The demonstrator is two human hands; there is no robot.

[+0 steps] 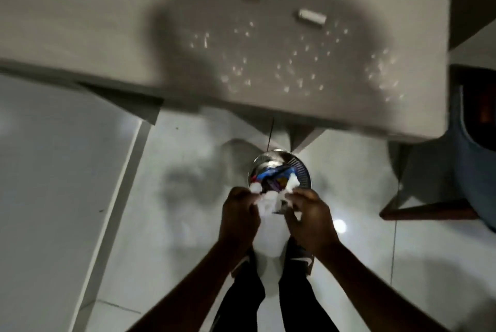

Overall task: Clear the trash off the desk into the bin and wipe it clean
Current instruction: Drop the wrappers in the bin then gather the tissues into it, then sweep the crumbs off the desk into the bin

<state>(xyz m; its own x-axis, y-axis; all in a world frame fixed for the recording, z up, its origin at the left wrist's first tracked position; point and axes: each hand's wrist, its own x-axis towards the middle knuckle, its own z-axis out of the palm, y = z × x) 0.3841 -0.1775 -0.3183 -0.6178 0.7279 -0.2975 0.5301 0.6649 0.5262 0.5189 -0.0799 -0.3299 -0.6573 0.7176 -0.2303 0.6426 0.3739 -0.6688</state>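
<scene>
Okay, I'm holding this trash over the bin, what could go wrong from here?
1. The crumpled white paper held between the left hand and right hand sits over the near rim of the small round metal bin; pieces may fall onto the floor.
2. The bin already looks full.
3. The scattered white crumbs near the desk edge could get knocked off.

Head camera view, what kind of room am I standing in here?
Probably a home room or small office. A pale desk littered with white crumbs, a small metal bin on a glossy tiled floor, and both hands, left and right, holding crumpled paper over it.
</scene>
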